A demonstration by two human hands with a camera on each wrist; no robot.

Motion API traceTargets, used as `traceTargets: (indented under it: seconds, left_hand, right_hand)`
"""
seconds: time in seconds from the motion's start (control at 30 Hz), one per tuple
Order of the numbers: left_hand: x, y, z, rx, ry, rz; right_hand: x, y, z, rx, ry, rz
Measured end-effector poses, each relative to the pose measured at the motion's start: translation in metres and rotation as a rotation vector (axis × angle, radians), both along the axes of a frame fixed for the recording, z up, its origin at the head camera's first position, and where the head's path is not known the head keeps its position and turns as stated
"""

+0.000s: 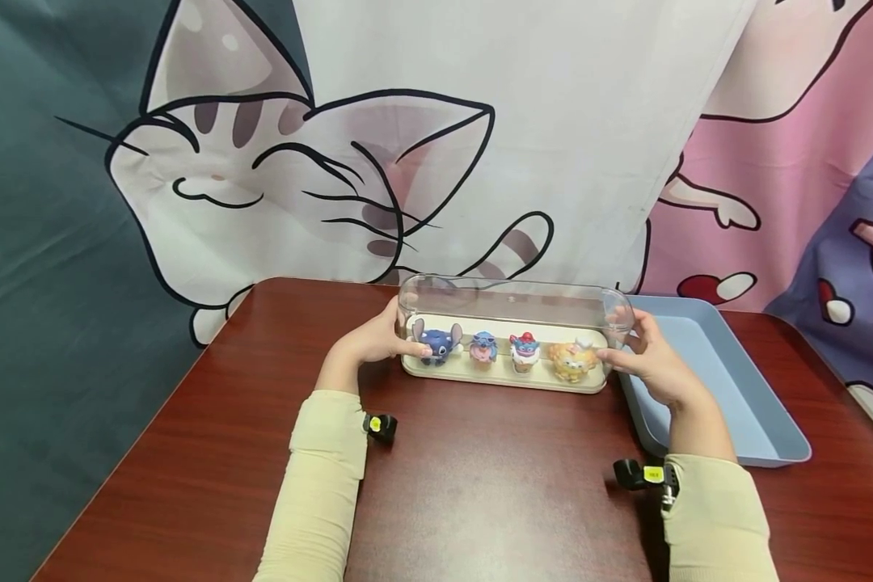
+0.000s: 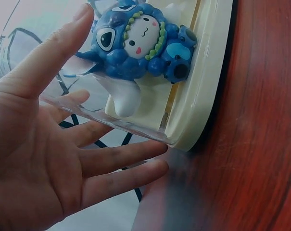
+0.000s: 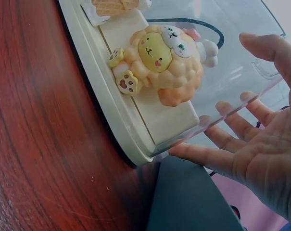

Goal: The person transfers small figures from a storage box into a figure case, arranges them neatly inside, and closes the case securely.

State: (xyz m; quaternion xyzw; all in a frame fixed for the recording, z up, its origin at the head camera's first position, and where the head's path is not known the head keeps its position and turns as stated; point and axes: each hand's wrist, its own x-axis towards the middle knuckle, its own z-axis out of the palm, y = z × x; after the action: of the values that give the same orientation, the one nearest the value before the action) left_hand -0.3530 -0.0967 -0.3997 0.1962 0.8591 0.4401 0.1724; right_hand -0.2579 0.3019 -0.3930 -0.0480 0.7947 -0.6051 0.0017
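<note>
A clear display case point(image 1: 509, 303) on a cream base point(image 1: 509, 388) holds a row of small figures. Inside, from the left, sit a blue big-eared figure point(image 1: 439, 343), two ice-cream-cone figures point(image 1: 483, 349) point(image 1: 525, 352) and a fluffy yellow figure point(image 1: 571, 360). At the case's left end is my left hand point(image 1: 378, 335), thumb across the front, the other fingers fairly straight and spread along the end wall. My right hand point(image 1: 651, 360) mirrors it on the right, its thumb near the front corner and straight fingertips at the end wall. Neither palm presses flat against the case.
A light-blue tray point(image 1: 713, 380) lies at the right, partly behind my right hand and the case's end. The dark red-brown table point(image 1: 495, 477) extends in front of the case. Behind the table hangs a cartoon-cat cloth point(image 1: 589, 145).
</note>
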Motion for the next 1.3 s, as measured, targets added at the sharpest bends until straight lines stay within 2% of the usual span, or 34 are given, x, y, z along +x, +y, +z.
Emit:
traceTargets:
  seconds: [0.47,1.0,1.13,1.3]
  left_hand:
    - [0.0022,0.0009,-0.0023,-0.078,0.006,0.009]
    - [0.0043,-0.0005,-0.0035,-0.108,0.013,-0.003]
    - [0.0046,-0.0036,-0.0043,-0.122,0.012,0.01]
    - [0.0047,-0.0048,-0.0075,-0.096,0.0,0.012]
  right_hand:
    - [0.0016,0.0005,-0.0021,0.016,-0.019,0.004]
    - [0.0004,-0.0033,0.0,0.028,-0.027,0.042]
    - [-0.0018,-0.0048,-0.0011,0.066,-0.022,0.043]
    - [-0.0012,-0.003,-0.001,0.097,0.003,0.039]
